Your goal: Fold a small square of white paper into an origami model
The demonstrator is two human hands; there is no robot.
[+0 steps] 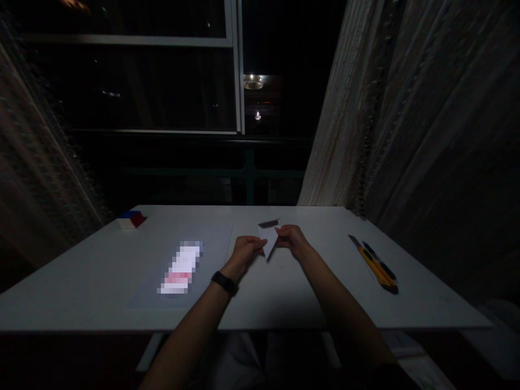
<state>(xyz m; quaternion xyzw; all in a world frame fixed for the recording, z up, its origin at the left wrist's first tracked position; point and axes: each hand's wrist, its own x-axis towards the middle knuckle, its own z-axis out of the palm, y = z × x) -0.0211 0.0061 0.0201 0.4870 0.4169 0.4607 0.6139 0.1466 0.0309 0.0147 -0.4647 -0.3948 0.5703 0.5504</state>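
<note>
Just below the middle of the frame, both hands meet over a white table (101, 281) and pinch a small folded piece of white paper (268, 236) between them. The left hand (244, 253), with a dark band (225, 283) on its wrist, closes its fingertips on the paper's left edge; the right hand (291, 239) closes on its right edge. The paper tapers to a point at the bottom, and a darker flap shows at its top. Left of the hands lies a pale sheet (211, 244) flat on the table, partly blurred out. At the table's far left corner sits a small block (131, 219) with blue, red and white faces. At the right of the table a yellow utility knife (374, 265) lies just beside a dark pen (378, 260). Curtains hang at both sides of a dark window (134, 81) in the upper part of the frame.
</note>
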